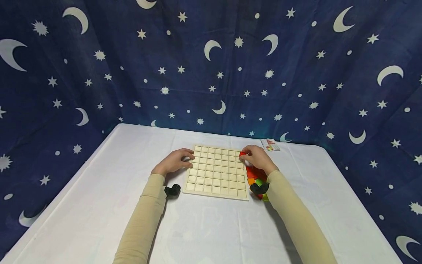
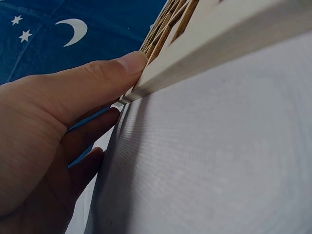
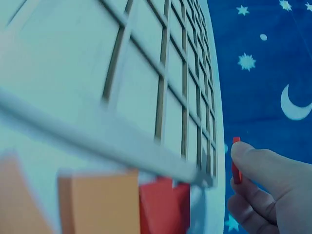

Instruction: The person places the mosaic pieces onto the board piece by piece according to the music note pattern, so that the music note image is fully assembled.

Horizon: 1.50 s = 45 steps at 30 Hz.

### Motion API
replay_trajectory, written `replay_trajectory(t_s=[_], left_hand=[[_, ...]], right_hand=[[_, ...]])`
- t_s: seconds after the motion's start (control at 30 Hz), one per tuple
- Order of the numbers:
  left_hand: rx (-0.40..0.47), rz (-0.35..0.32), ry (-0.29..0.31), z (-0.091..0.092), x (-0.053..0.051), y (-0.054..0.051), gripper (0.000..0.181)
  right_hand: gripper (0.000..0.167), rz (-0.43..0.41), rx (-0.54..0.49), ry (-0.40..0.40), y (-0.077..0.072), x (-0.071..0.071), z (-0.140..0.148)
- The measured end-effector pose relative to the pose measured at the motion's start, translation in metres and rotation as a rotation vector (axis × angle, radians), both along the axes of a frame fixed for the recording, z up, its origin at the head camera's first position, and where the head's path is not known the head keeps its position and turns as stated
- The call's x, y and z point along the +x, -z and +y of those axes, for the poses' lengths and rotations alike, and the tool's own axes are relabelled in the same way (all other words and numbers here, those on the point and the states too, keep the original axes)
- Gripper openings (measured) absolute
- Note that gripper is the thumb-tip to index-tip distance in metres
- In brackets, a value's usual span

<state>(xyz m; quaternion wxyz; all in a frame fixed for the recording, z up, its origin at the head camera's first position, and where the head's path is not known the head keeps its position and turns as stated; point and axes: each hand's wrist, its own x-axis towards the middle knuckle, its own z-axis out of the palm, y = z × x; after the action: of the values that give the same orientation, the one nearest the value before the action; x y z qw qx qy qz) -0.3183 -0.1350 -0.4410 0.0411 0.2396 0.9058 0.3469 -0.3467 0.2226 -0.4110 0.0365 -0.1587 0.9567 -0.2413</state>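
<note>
A pale wooden grid board (image 1: 215,172) with rows of square recesses lies on the table. At its left edge is my left hand (image 1: 174,160); in the left wrist view the thumb (image 2: 107,75) touches the board's rim, and the other fingers are partly hidden behind. Over the board's far right corner, my right hand (image 1: 258,157) pinches a small red tile (image 3: 236,161) between thumb and fingers. The tile's flat face is seen nearly edge-on in the right wrist view. Below that hand, loose red tiles (image 1: 253,172) lie along the board's right side.
An orange tile (image 1: 251,181) and a green tile (image 1: 259,182) lie among the loose pieces, partly covered by the right wrist's black camera mount (image 1: 259,189). A printed card (image 1: 270,145) lies at the back right. A starry blue curtain (image 1: 184,55) hangs behind the white table (image 1: 204,227).
</note>
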Motion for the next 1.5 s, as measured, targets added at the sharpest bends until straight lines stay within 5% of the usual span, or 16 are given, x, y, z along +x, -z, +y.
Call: replay_trajectory(t_s=[0.6, 1.13, 1.5], left_hand=[[0.037, -0.006, 0.009, 0.000, -0.002, 0.002, 0.034], [0.034, -0.011, 0.000, 0.001, 0.001, -0.002, 0.034], [0.024, -0.007, -0.004, 0.001, 0.002, -0.001, 0.034]], right_hand=[[0.027, -0.032, -0.047, -0.156, 0.001, -0.006, -0.056], [0.023, 0.009, -0.069, -0.149, 0.008, -0.015, -0.070], [0.029, 0.042, -0.028, -0.072, 0.010, -0.019, -0.087]])
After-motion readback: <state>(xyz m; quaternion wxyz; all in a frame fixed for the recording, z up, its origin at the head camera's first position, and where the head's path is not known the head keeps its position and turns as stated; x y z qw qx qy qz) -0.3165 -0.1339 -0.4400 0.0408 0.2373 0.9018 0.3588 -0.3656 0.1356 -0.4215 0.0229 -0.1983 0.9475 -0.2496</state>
